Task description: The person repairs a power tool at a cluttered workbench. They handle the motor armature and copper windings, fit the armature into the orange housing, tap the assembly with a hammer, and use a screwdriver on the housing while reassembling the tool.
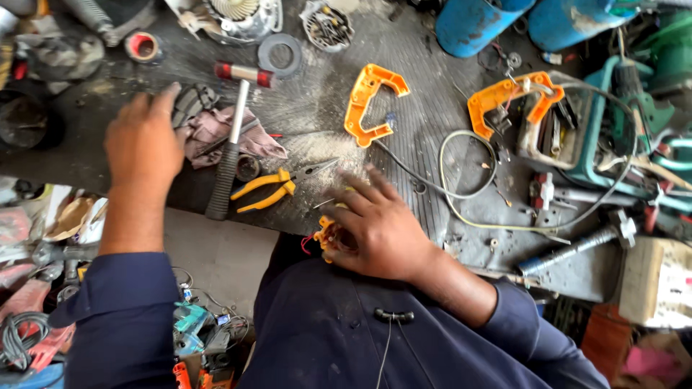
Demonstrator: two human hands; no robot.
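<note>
**Orange part held at the bench edge, tool shells lying apart**

Orange part [326, 234] with red wires sat at the near edge of the workbench [432, 115], gripped under the curled fingers of the right hand [382, 230]. The left hand [143, 140] rested flat, fingers loose and holding nothing, just beside a pink rag [216, 130] and the hammer [232, 144]. Judging by the two orange handle shells [367, 104] lying separated, disassembly looked well advanced and reassembly not begun. Yellow-handled pliers [277, 186] lay near the right hand. Dust covered the dark, cluttered bench; blue barrels [468, 25] stood behind it.
</note>
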